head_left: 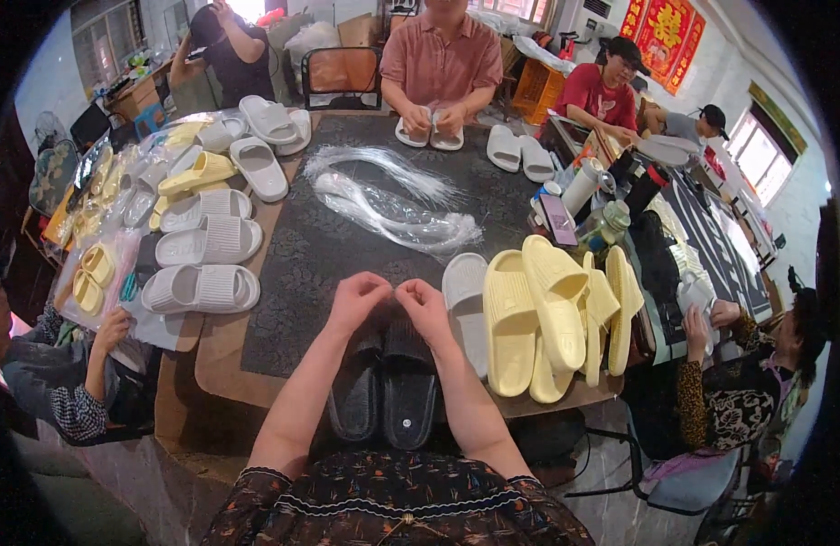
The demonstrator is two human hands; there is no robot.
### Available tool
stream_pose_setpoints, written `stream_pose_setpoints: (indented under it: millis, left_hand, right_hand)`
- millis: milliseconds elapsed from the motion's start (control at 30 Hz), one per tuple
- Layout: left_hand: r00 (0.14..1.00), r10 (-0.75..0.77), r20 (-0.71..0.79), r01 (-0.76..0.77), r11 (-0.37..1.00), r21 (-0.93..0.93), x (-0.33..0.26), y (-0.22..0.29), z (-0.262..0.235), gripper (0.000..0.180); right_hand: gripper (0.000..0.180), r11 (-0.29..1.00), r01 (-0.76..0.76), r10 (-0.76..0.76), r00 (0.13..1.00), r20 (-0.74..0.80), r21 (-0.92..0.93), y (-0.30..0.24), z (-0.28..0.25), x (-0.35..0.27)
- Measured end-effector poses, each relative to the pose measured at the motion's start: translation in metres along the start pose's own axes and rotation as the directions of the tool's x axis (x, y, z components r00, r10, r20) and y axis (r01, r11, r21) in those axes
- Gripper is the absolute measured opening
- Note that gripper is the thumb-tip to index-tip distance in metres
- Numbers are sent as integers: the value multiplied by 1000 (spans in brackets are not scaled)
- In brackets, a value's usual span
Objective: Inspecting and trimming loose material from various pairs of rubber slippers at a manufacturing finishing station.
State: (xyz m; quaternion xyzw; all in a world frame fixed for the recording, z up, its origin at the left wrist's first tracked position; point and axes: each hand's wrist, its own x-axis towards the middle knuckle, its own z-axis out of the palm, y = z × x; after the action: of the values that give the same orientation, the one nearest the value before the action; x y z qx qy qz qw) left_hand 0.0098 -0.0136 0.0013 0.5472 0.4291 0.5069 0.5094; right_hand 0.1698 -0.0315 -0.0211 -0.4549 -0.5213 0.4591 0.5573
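A pair of black slide slippers (407,387) stands upright side by side at the near edge of the table, toes away from me. Over their toe ends, my left hand (358,300) pinches thumb and fingertips together. My right hand (424,308) is pinched the same way, its fingertips almost meeting the left ones. Whatever lies between the fingertips is too thin or small to make out. Just beyond my hands, bundles of clear plastic strands (388,209) lie on the dark patterned mat (297,291). One grey slipper (466,305) lies right of my right hand.
Yellow slippers (511,328) are heaped on the right; grey slippers (206,289) line the left. Bottles (584,186) and a phone (558,220) stand at the right. Across the table, a person (443,59) handles light slippers. Others work along both sides. An empty chair (341,75) stands behind.
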Motion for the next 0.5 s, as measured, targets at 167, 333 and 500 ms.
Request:
stream_pose_setpoints:
  millis: [167, 333, 500]
  left_hand:
    - [999, -19, 43, 19, 1000, 9, 0, 0, 2, 11]
    - [991, 4, 137, -10, 999, 44, 4, -9, 2, 12]
    - [1000, -2, 3, 2, 1000, -23, 3, 1, -1, 10]
  right_hand:
    - [8, 1000, -16, 17, 1000, -14, 23, 8, -8, 2]
    - [9, 998, 4, -7, 999, 47, 67, 9, -3, 6]
    - [9, 998, -45, 46, 998, -34, 42, 5, -4, 6]
